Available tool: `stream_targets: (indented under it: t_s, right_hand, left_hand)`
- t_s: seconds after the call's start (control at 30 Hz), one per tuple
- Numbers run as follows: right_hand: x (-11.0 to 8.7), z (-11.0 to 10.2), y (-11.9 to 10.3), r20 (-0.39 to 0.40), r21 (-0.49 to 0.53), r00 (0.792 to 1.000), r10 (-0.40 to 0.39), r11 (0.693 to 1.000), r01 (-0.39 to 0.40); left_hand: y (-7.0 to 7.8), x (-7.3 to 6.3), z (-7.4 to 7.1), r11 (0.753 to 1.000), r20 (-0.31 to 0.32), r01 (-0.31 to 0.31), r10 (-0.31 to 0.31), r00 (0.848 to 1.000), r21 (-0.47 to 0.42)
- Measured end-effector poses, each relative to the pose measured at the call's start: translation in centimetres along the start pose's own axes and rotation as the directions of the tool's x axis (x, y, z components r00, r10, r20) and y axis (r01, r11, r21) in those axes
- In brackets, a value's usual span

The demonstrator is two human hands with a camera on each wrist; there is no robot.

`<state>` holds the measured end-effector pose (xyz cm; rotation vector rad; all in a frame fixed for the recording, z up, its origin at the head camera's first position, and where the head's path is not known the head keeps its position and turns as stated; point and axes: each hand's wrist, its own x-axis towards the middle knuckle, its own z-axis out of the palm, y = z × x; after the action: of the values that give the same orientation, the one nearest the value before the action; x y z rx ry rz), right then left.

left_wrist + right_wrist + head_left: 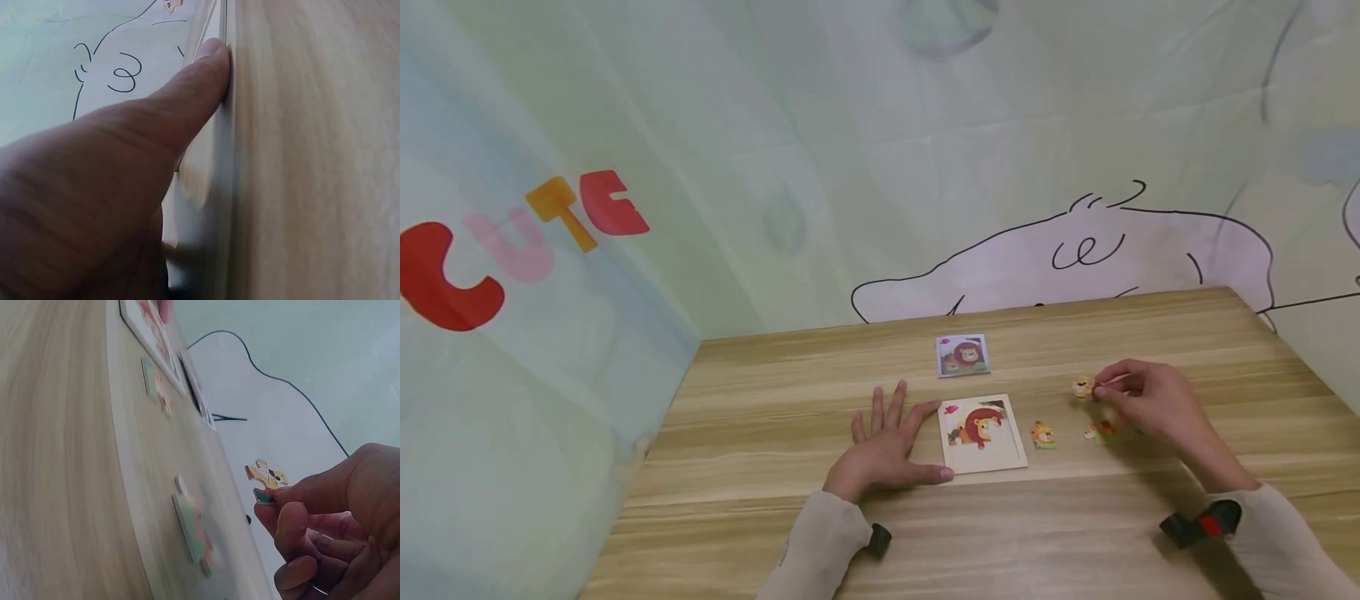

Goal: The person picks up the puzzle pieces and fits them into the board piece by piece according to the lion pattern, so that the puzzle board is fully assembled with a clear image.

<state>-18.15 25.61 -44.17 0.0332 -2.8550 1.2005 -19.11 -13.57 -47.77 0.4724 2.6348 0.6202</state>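
My right hand [1153,404] pinches a yellow jigsaw piece [1082,387] between thumb and fingertips, raised over the table. In the right wrist view that jigsaw piece [269,475] shows a notched edge and a green corner. My left hand [886,454] lies spread at the left side of a square puzzle tray [988,458], index fingertip by the upper corner and thumb at the lower one. Joined pieces in the tray form part of a lion picture [981,423]. The left wrist view shows the thumb [187,94] against the tray's edge.
Two loose pieces, an orange one [1042,435] and an orange-green one [1101,431], lie right of the tray. A green bit shows beside the right hand. Behind the tray lies a lion picture card [962,356]. A printed curtain [820,208] hangs beyond the table.
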Motion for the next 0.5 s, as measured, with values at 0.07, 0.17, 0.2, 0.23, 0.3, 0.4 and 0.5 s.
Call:
stream_targets:
  t_s: [0.07,0.17,0.2,0.23,0.3,0.4,0.5]
  right_hand:
    - [0.0,0.2,-0.3,0.014,0.008,1.000,0.003,1.000,-0.003]
    - [0.1,0.6,-0.9,0.035,0.023,0.999,0.007,1.000,-0.008]
    - [0.1,0.7,-1.1,0.037,0.022,0.999,0.004,1.000,-0.005]
    - [0.1,0.8,-1.2,0.040,0.026,0.999,0.000,1.000,-0.001]
    - [0.1,1.1,-1.5,0.042,0.027,0.999,-0.005,1.000,0.004]
    - [0.3,1.6,-2.0,0.052,0.055,0.999,-0.010,0.998,0.007]
    - [0.4,2.2,-2.4,0.067,0.089,0.998,-0.016,0.996,0.010]
  left_hand:
    - [-0.1,0.0,0.1,1.000,0.002,0.005,-0.005,1.000,0.000]
    - [-0.4,0.3,0.4,1.000,0.004,0.013,-0.013,1.000,0.000]
    - [-0.5,0.4,0.4,1.000,0.005,0.013,-0.013,1.000,0.003]
    - [-0.5,0.5,0.5,1.000,0.006,0.015,-0.015,1.000,0.000]
    - [-0.6,0.5,0.5,1.000,0.006,0.013,-0.013,1.000,0.002]
    - [-0.4,0.2,0.2,1.000,0.000,0.004,-0.004,1.000,0.002]
    - [-0.1,-0.1,0.0,1.000,-0.006,-0.004,0.004,1.000,-0.006]
